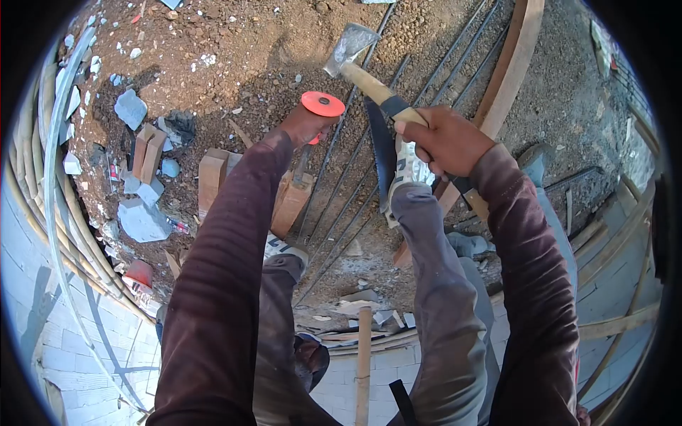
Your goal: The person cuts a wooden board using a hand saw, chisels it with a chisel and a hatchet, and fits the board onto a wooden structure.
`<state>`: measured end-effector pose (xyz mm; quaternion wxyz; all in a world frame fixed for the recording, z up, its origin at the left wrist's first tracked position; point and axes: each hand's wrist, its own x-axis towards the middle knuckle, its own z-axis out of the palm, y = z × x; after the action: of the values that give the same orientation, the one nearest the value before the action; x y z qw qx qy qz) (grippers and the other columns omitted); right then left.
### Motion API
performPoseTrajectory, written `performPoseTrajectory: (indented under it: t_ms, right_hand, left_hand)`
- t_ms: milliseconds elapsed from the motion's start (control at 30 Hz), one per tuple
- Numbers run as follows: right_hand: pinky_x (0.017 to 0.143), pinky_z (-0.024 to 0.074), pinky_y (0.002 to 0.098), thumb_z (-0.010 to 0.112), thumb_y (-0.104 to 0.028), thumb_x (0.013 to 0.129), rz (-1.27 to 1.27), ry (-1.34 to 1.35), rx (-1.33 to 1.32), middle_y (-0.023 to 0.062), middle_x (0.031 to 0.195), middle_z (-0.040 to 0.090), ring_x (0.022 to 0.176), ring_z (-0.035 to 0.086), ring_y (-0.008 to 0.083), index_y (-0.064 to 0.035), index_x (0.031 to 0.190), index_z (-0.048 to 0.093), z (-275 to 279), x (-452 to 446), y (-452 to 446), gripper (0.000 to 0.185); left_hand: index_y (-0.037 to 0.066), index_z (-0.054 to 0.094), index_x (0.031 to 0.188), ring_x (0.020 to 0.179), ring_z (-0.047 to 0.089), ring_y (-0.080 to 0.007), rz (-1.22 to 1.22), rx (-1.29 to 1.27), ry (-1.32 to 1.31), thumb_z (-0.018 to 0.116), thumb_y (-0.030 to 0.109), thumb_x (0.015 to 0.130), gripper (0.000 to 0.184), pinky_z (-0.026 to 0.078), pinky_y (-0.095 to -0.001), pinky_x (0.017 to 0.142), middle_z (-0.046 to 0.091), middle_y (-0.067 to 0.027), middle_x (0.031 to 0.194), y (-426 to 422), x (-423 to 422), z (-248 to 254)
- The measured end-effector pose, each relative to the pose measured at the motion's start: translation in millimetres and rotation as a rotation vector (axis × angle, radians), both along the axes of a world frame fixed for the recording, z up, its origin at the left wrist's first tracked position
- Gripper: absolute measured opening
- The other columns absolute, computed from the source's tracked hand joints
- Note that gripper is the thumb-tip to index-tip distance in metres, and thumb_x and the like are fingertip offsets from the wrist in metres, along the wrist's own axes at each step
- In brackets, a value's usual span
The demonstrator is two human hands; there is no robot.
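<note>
My left hand (304,126) is closed around an orange-red spool with round end discs (324,104); whatever is wound on it is hidden. My right hand (446,140) grips the wooden handle of an axe (369,84), whose broad grey metal head points up and left. Black tape wraps parts of the handle. Below the axe, a dark handsaw blade (380,145) lies beside my white shoe (410,167). Thin steel bars (348,177) run across the dirt between my hands and feet.
A long wooden board (513,60) curves along the right. Wood blocks (288,206) stand by my left foot. Broken pale block pieces (142,220) and a red cup-like object (138,273) lie left. Bamboo poles (53,192) edge the ground. Another shoe (534,165) shows at right.
</note>
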<state>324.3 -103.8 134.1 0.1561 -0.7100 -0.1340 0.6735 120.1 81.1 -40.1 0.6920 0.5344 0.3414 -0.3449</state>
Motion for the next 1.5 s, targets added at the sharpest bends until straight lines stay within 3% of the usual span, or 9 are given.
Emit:
performPoseTrajectory:
  t_ms: [267, 333, 467, 667, 800, 1100, 1167, 1333, 1500]
  right_hand:
    - [0.049, 0.0462, 0.0262, 0.048, -0.042, 0.105, -1.041, -0.678, 0.427, -0.0018, 0.067, 0.056, 0.053, 0.054, 0.0089, -0.0055, 0.101, 0.062, -7.1, 34.4, 14.7, 0.039]
    - [0.055, 0.0489, 0.0365, 0.052, -0.045, 0.102, 0.089, -0.234, 0.183, 0.0066, 0.065, 0.059, 0.053, 0.059, 0.0178, 0.0009, 0.090, 0.063, -41.3, -38.9, -14.8, 0.049]
    - [0.056, 0.0496, 0.0358, 0.053, -0.046, 0.101, 0.039, -0.094, 0.019, 0.0065, 0.066, 0.060, 0.054, 0.060, 0.0180, 0.0006, 0.091, 0.064, 8.0, 17.4, 1.2, 0.049]
    - [0.048, 0.0467, 0.0283, 0.051, -0.041, 0.104, -1.018, -0.582, 0.499, -0.0004, 0.069, 0.057, 0.051, 0.056, 0.0105, -0.0086, 0.091, 0.058, -16.7, 84.3, -2.8, 0.036]
    - [0.099, 0.0436, 0.0509, 0.047, -0.048, 0.102, 0.310, -0.005, -0.048, 0.0285, 0.097, 0.069, 0.106, 0.062, 0.0469, 0.0076, 0.112, 0.067, -37.8, -52.6, -0.1, 0.060]
    - [0.046, 0.0451, 0.0299, 0.056, -0.041, 0.101, -0.762, -0.472, 0.168, 0.0055, 0.065, 0.058, 0.048, 0.056, 0.0128, 0.0000, 0.090, 0.060, -47.8, 2.8, 3.8, 0.043]
    - [0.049, 0.0476, 0.0322, 0.052, -0.045, 0.102, 0.305, -0.056, 0.031, 0.0036, 0.066, 0.059, 0.045, 0.052, 0.0144, -0.0003, 0.094, 0.061, -52.8, -38.8, -9.9, 0.047]
    - [0.045, 0.0451, 0.0325, 0.057, -0.040, 0.102, -0.142, -0.037, -0.007, 0.0030, 0.058, 0.054, 0.044, 0.055, 0.0144, 0.0010, 0.082, 0.057, -6.5, -57.3, -20.6, 0.045]
    - [0.045, 0.0435, 0.0302, 0.060, -0.037, 0.101, -0.125, -0.120, 0.079, 0.0024, 0.060, 0.055, 0.047, 0.053, 0.0109, -0.0006, 0.082, 0.056, 17.4, -38.8, -40.6, 0.041]
  left_hand:
    - [0.009, 0.062, 0.098, 0.058, 0.056, -0.0084, 0.023, -0.007, 0.054, 0.073, 0.024, 0.092, 0.020, 0.044, -0.0275, 0.052, 0.057, 0.0028, 0.069, -1.3, -3.5, 3.8]
    - [0.009, 0.062, 0.099, 0.058, 0.056, -0.0083, 0.056, -0.036, 0.024, 0.073, 0.024, 0.092, 0.020, 0.044, -0.0274, 0.052, 0.057, 0.0026, 0.069, -5.6, -10.6, 2.2]
    - [0.009, 0.062, 0.102, 0.057, 0.056, -0.0083, 0.089, 0.020, 0.051, 0.073, 0.024, 0.092, 0.021, 0.043, -0.0275, 0.052, 0.057, 0.0021, 0.069, -8.8, -7.4, 8.6]
    - [0.007, 0.061, 0.099, 0.057, 0.055, -0.0093, 0.040, 0.022, 0.054, 0.072, 0.022, 0.092, 0.019, 0.042, -0.0278, 0.052, 0.056, 0.0015, 0.069, -5.5, -9.3, 5.1]
    - [0.007, 0.062, 0.097, 0.058, 0.054, -0.0089, 0.087, -0.040, 0.048, 0.072, 0.021, 0.092, 0.018, 0.043, -0.0280, 0.053, 0.056, 0.0018, 0.069, -8.2, -12.6, 8.4]
    - [0.006, 0.063, 0.099, 0.057, 0.054, -0.0092, 0.038, 0.055, 0.004, 0.072, 0.021, 0.093, 0.018, 0.043, -0.0285, 0.052, 0.056, 0.0018, 0.070, -13.3, -21.2, -5.2]
    - [0.007, 0.063, 0.099, 0.056, 0.052, -0.0090, 0.072, 0.069, -0.026, 0.071, 0.022, 0.093, 0.018, 0.043, -0.0286, 0.051, 0.055, 0.0020, 0.069, -17.6, -22.4, 1.8]
    - [0.008, 0.060, 0.103, 0.051, 0.046, -0.0076, -0.029, 0.282, -0.130, 0.069, 0.024, 0.094, 0.020, 0.039, -0.0290, 0.048, 0.052, 0.0037, 0.068, -22.3, -29.2, 17.3]
    - [0.005, 0.064, 0.118, 0.107, 0.064, -0.0281, 0.031, 0.418, -0.365, 0.075, 0.013, 0.083, 0.038, 0.051, -0.0379, 0.093, 0.067, -0.0125, 0.113, -38.1, -102.1, 83.5]
